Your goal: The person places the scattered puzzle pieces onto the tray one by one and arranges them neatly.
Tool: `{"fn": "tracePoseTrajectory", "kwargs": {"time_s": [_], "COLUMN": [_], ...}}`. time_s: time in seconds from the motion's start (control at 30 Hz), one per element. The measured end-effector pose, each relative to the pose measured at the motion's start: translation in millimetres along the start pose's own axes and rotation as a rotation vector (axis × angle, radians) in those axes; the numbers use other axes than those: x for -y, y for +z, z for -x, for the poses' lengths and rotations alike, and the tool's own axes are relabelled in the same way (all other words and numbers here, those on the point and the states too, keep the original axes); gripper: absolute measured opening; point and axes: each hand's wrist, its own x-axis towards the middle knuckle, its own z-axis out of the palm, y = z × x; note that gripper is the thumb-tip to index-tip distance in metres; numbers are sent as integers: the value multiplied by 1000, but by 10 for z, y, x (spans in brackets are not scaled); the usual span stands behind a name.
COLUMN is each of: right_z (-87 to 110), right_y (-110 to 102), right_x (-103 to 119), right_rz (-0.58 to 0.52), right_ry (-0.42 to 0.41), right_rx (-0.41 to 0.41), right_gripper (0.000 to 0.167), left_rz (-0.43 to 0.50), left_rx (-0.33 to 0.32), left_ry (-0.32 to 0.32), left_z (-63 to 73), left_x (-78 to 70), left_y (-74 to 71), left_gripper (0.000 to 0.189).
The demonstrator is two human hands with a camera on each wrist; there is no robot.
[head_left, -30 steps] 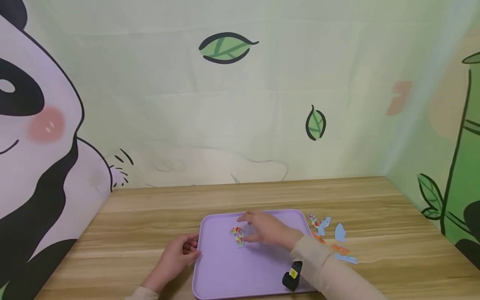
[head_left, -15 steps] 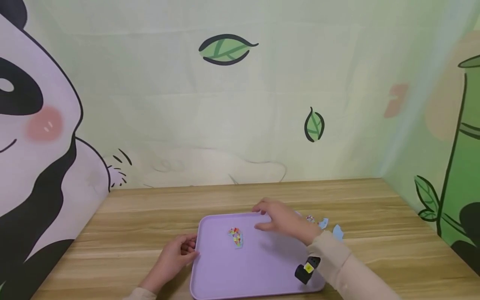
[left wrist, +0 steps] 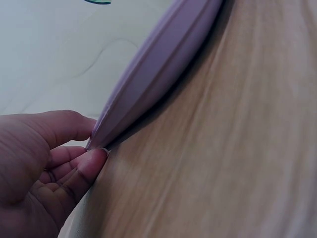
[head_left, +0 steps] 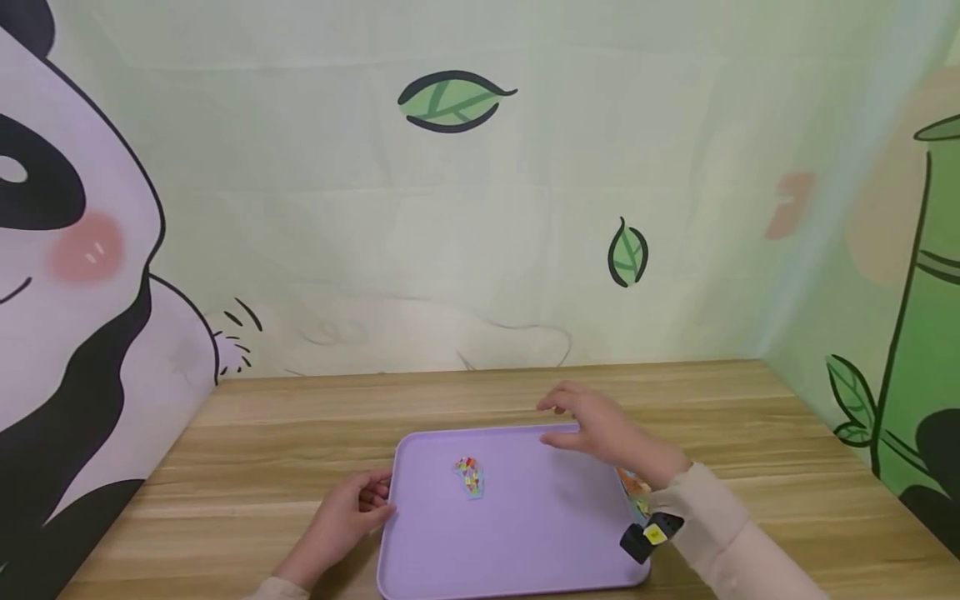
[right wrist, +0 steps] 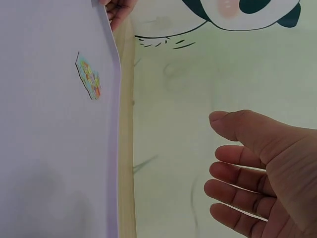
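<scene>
A small, flat piece with an irregular outline, patterned in red, yellow and green with pale blue edges, lies on the lilac tray, left of its middle. My left hand holds the tray's left rim; in the left wrist view its thumb and fingers pinch the edge. Over the tray's far right part hovers my right hand, holding nothing. The right wrist view shows that hand with fingers spread apart from the thumb, away from the flat piece.
An orange and multicoloured piece shows at the tray's right edge, partly covered by the right forearm. A black device with a yellow label is on the right wrist. The wooden table meets a printed backdrop behind.
My right hand has moved right and slightly away, from beside the flat piece to over the tray's far right part. Its forearm now covers most pieces at the right. The left hand stays at the rim.
</scene>
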Motion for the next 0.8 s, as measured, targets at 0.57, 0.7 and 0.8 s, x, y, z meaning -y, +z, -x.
{"fn": "tracePoseTrajectory", "kwargs": {"time_s": [0.57, 0.7, 0.8], "right_z": [259, 334, 395], "right_y": [-106, -133, -146], "right_x": [-240, -284, -327], "right_rz": [-58, -66, -67], "right_ry": [39, 68, 98], "right_rx": [-93, -104, -106], "right_gripper": [37, 35, 35], "left_rz": [-1, -5, -6], "left_rx": [-9, -18, -18], "left_ry": [8, -6, -15], "left_z": [1, 2, 0], "left_x": [14, 5, -2], "left_y": [4, 9, 10], "left_gripper": [47, 46, 46]}}
